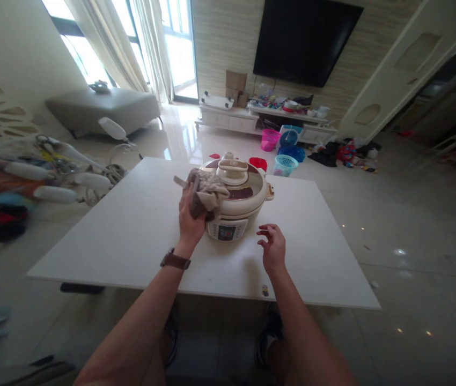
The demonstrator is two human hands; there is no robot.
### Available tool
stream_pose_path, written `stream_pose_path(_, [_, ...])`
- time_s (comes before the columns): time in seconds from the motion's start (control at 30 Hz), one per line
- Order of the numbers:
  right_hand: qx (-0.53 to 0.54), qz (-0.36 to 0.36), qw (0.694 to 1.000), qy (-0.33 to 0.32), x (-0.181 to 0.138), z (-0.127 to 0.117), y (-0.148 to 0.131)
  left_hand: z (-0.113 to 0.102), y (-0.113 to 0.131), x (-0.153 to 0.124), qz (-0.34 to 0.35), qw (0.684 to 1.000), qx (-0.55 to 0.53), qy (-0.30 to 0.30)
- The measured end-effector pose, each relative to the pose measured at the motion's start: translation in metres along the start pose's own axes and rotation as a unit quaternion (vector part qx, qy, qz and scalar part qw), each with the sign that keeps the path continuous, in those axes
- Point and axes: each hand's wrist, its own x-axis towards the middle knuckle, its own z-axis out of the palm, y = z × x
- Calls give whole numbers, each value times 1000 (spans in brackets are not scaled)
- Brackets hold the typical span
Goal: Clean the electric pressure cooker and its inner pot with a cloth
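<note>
Your left hand (191,220) has its fingers wrapped around a bunched brown-and-beige cloth (210,190) at the left front of the cream cooker (236,212). Your right hand (274,249) holds nothing, fingers loosely bent and parted, just beside the cooker's front. The cooker stands upright on the white bench (131,225), its lid (254,185) on, contents hidden; the lettering on its control panel (227,232) is too small to read. Beyond, 2 baskets, pink (270,140) and turquoise (285,165), stand on the floor, their contents unclear.

Room right of cooker (244,202) (beyond side handle (270,192))
</note>
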Motion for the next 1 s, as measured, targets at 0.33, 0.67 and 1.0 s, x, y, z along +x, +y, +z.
stream_pose_path(0.33, [-19, 37, 999, -19, 5, -9, -3, 18, 62, -6, 178, 956, 152, -176])
stream_pose_path(0.67, [162, 95, 979, -76, 42, -18, -16, 24, -9, 6, -114, 969, -138, 171])
stream_pose_path(1.0, [337, 133, 929, -71, 65, -11, -15, -28, -28, 36, -410, 722, -547, 104])
